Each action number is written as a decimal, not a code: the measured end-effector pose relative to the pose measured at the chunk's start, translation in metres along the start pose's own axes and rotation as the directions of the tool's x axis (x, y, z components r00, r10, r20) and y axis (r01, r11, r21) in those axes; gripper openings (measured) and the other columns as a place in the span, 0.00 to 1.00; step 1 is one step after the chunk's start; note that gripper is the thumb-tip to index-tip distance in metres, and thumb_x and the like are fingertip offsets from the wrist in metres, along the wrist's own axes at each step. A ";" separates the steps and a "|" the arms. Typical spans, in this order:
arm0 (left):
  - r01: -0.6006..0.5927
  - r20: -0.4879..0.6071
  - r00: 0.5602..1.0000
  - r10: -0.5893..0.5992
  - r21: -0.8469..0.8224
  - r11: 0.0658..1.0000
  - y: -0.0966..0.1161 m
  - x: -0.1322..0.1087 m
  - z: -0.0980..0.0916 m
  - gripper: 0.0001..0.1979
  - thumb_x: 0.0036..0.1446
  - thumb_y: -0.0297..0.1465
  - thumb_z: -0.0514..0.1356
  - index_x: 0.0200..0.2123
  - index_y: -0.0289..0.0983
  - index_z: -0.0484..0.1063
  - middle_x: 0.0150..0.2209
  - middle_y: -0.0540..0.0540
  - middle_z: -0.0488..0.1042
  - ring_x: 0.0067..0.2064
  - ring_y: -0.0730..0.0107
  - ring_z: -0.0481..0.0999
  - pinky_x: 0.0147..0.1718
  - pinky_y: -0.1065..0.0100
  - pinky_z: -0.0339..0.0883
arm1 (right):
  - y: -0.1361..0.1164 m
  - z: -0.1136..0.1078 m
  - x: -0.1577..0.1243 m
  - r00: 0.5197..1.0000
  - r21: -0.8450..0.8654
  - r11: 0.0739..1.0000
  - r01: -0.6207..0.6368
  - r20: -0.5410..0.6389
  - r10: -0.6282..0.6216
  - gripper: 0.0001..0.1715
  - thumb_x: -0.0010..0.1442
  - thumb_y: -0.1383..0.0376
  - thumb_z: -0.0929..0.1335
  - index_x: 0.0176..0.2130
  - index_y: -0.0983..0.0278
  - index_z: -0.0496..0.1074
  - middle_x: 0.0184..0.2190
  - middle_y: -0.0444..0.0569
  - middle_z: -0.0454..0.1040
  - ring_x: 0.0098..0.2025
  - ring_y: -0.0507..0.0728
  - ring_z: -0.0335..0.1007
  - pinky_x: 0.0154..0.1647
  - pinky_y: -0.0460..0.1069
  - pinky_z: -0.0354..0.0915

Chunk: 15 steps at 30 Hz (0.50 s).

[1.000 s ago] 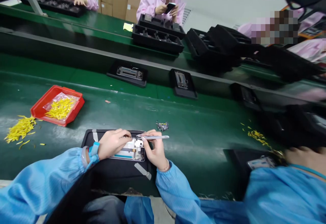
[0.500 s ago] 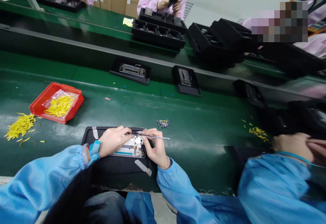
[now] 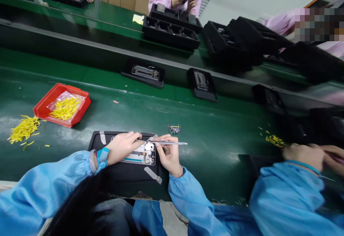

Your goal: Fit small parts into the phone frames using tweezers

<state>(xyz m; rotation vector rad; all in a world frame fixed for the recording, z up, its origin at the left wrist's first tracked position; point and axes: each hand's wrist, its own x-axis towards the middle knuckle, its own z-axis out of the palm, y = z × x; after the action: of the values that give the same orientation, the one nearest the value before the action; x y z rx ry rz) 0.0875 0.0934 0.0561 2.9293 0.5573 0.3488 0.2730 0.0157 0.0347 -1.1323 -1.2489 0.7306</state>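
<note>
An opened phone [image 3: 150,153] lies on a black padded mat [image 3: 120,178], its circuit board and a blue strip exposed. My left hand [image 3: 122,145] lies across the phone's left part, fingers bent against its far edge and holding it. Between the thumb and fingers of my right hand [image 3: 170,155] is a pair of metal tweezers [image 3: 174,143]. Their tips point left to the phone's upper right corner, where my fingers partly hide them. Just beyond that hand sits a small pile of tiny metal parts [image 3: 174,128] on the green table.
To the left stand a red bin [image 3: 80,109] of yellow strips and a loose yellow pile [image 3: 24,128]. Two black trays with opened phones [image 3: 146,72] [image 3: 201,80] lie farther back. At right, a co-worker's hand [image 3: 303,157] works near more yellow strips [image 3: 274,140].
My right hand has shifted slightly right and away from the phone's corner, with the tweezers still in it. My left hand stays on the phone. The whole view has shifted a little.
</note>
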 end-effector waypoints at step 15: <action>0.019 -0.017 1.000 -0.019 -0.002 1.000 -0.001 0.000 0.003 0.13 0.60 0.21 0.48 0.43 0.37 0.69 0.39 0.45 0.71 0.36 0.69 0.70 0.33 0.70 0.67 | 0.003 0.007 -0.002 0.999 -0.072 0.997 0.023 -0.038 -0.026 0.07 0.64 0.64 0.65 0.38 0.58 0.59 0.32 0.45 0.66 0.35 0.54 0.73 0.31 0.49 0.75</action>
<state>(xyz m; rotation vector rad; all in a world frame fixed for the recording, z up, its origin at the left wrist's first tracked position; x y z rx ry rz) 0.0875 0.0936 0.0533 2.9202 0.5860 0.3724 0.2666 0.0166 0.0310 -1.1820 -1.2629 0.6470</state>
